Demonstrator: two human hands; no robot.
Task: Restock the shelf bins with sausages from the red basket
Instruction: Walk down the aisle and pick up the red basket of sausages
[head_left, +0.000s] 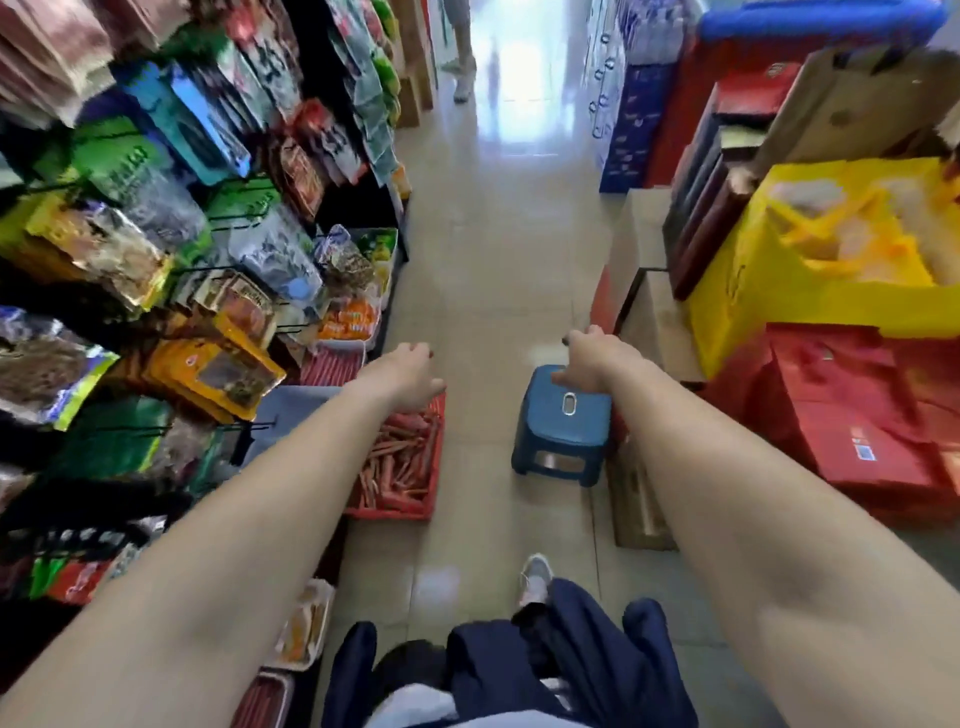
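Note:
The red basket (434, 467) sits on the floor against the foot of the left shelf, filled with several loose red sausages (400, 457). My left hand (408, 374) hangs over the basket's far end with loosely curled fingers and nothing visible in it. Just beyond that hand, low shelf bins hold red sausages (332, 366) and orange packs (350, 319). My right hand (592, 358) reaches out to a small blue stool (563, 421) in the aisle, its fingers curled on the stool's far edge.
Hanging snack bags (156, 234) fill the left shelf. Red cartons (857, 415), a yellow bag (831, 270) and cardboard boxes (639, 493) crowd the right side. The tiled aisle (493, 234) runs ahead, with a person's legs (462, 62) far off. My foot (535, 577) stands near the basket.

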